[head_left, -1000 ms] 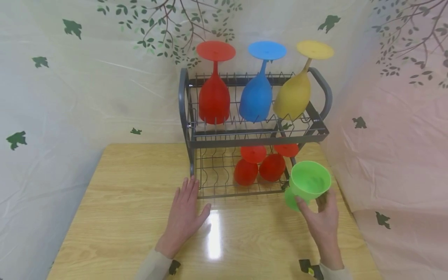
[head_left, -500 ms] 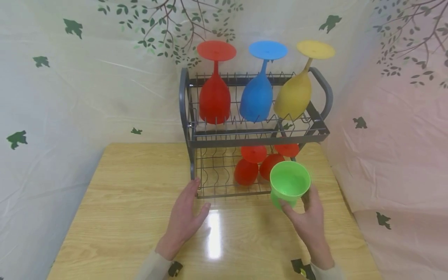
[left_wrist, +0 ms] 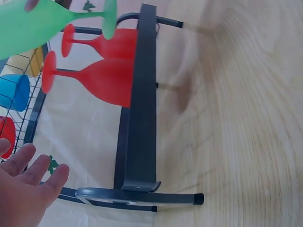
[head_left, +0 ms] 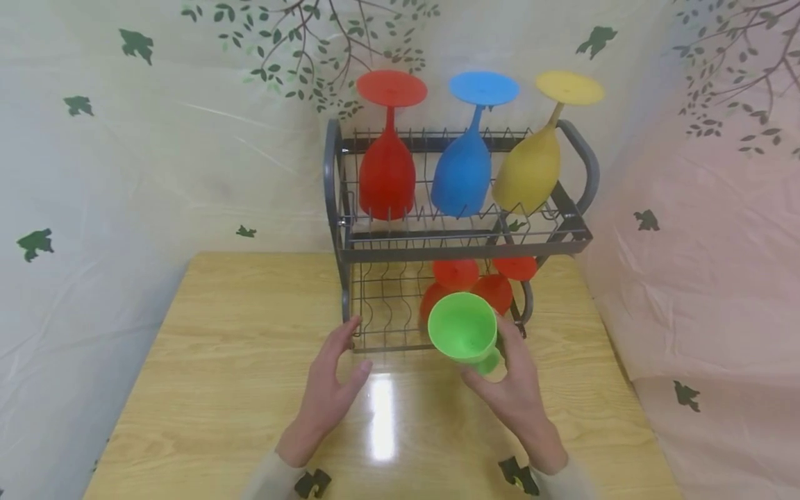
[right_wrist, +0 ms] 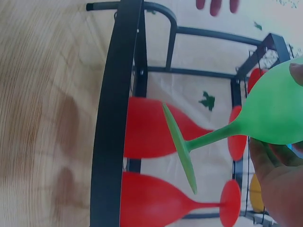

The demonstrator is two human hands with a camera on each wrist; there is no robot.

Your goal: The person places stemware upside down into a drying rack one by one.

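Note:
A green goblet [head_left: 463,326] is gripped by its bowl in my right hand [head_left: 514,389], mouth up and tilted, in front of the rack's lower tier. The right wrist view shows its stem and round foot pointing away from the fingers [right_wrist: 265,161]. My left hand [head_left: 326,389] holds nothing; its fingers are spread, fingertips near the lower tier's front left corner. Two red goblets [left_wrist: 102,78] stand upside down on the lower tier, partly hidden behind the green one in the head view.
The dark two-tier dish rack [head_left: 465,251] stands at the back of the wooden table [head_left: 219,389]. Upside down on its upper tier are a red goblet [head_left: 387,177], a blue goblet [head_left: 462,177] and a yellow goblet [head_left: 530,173]. Patterned sheeting [head_left: 156,160] hangs behind and at the sides.
My right hand has carried the green goblet leftward, from the rack's right side to before the red goblets, and tipped it. My left hand has turned slightly, staying by the rack's corner.

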